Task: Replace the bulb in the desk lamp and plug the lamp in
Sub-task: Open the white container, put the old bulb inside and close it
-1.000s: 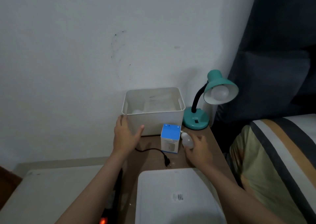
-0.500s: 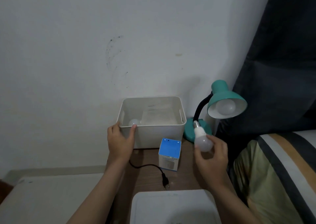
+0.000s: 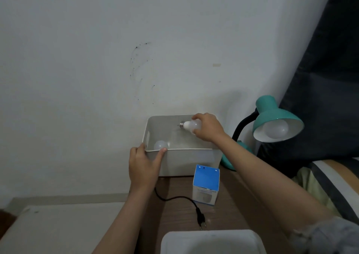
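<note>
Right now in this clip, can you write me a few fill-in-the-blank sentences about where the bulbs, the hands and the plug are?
1. The right hand holds a bulb over the white ____.
2. The left hand grips the bin's ____ corner, nearest the person.
3. The lamp's plug lies on the table, ____ from any socket.
4. The teal lamp has a bulb in its ____.

Missing words: bin; left; unplugged; shade
</note>
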Demonstrator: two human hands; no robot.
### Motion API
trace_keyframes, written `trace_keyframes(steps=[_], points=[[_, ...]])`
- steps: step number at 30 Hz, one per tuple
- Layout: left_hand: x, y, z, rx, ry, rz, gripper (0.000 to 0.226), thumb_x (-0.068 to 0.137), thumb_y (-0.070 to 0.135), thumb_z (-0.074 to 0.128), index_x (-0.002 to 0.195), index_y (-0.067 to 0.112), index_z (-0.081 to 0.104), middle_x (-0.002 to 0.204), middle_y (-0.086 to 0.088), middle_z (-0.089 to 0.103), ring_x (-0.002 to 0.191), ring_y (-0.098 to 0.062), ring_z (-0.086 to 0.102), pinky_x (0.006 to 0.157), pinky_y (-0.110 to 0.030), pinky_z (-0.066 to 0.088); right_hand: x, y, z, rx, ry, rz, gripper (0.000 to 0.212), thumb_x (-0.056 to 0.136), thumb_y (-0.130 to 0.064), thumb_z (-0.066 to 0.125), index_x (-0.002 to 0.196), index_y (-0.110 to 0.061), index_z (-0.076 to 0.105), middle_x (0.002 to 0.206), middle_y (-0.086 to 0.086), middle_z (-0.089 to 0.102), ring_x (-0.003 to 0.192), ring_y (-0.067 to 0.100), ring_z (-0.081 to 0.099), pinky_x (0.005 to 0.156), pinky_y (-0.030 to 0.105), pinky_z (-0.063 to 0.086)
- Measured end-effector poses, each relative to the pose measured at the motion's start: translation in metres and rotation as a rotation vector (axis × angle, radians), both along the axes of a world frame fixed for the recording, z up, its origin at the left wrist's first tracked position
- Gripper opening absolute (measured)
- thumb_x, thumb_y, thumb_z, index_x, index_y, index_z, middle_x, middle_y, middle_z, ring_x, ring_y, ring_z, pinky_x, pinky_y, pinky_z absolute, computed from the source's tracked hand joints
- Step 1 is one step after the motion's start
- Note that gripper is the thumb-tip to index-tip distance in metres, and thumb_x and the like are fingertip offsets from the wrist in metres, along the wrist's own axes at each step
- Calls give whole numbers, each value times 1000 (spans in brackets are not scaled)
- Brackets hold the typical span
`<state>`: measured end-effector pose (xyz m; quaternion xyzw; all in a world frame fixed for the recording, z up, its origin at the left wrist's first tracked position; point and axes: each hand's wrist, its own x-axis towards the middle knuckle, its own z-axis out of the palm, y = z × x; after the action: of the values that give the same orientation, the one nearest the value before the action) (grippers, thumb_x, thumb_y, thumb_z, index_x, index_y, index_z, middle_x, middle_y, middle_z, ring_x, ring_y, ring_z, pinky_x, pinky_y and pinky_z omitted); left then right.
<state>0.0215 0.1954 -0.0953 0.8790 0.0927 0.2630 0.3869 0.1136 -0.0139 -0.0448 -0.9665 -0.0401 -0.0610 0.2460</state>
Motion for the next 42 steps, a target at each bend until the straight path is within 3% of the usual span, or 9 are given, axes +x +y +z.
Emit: trace_keyframes(steps=[7,11,16,19,24,28,32,35,42], points=[[0,1,-1,0,-17,-13,54,72,47,75,104,6,62,89,-4,52,82,-24,55,71,-28,44,15,1,-8,-5,-16,10,45,76,-19,65,122,-17,62,118,9,68,110,28,60,95,31,44],[-1,1,2,-29,2,-16,55,72,46,75,106,5,61,92,-5,53,85,-24,56,72,-30,44,3,-5,-1,27,7,-5,54,77,-17,67,129,-17,55,125,14,58,119,30,52,94,36,45],[-1,3,17,-7,111,-42,53,71,48,75,96,4,60,96,-11,58,86,-25,55,66,-30,42,-61,-11,14,171,-123,-2,47,84,-22,65,129,-16,54,131,7,55,119,22,52,94,28,40],[-7,5,31,-42,249,-86,61,70,48,75,104,1,55,108,-19,62,101,-35,59,78,-39,50,-127,-11,16,258,-188,-3,41,85,-21,65,125,-15,57,124,7,58,112,21,55,92,26,41],[-80,-2,22,-152,295,-228,60,74,44,72,117,8,52,120,-12,61,108,-28,59,88,-34,49,-238,-20,-19,217,-44,20,43,81,-21,70,122,-15,60,117,7,61,109,20,58,90,23,40],[-168,-15,-17,-146,538,-291,66,78,46,69,128,8,49,132,-14,51,118,-29,51,97,-39,45,-317,-33,-68,188,139,-60,45,81,-26,71,122,-14,59,116,9,58,110,23,56,85,23,37],[-239,-19,-53,-50,623,-304,62,76,48,69,125,13,53,130,-12,53,119,-27,51,98,-39,45,-367,-45,-103,88,346,-184,61,85,-36,64,139,-22,39,141,14,37,130,28,38,104,30,34],[-268,-23,-62,3,720,-272,62,79,45,67,130,15,47,136,-14,43,126,-30,42,102,-36,38,-385,-51,-114,14,458,-261,70,86,-47,56,146,-28,25,144,21,26,134,38,26,108,41,32],[-282,-30,-59,69,668,-351,53,81,40,66,121,8,50,132,-11,40,122,-28,42,98,-34,40,-391,-36,-111,32,405,-281,65,84,-52,58,141,-31,35,136,17,36,129,35,27,99,42,41]])
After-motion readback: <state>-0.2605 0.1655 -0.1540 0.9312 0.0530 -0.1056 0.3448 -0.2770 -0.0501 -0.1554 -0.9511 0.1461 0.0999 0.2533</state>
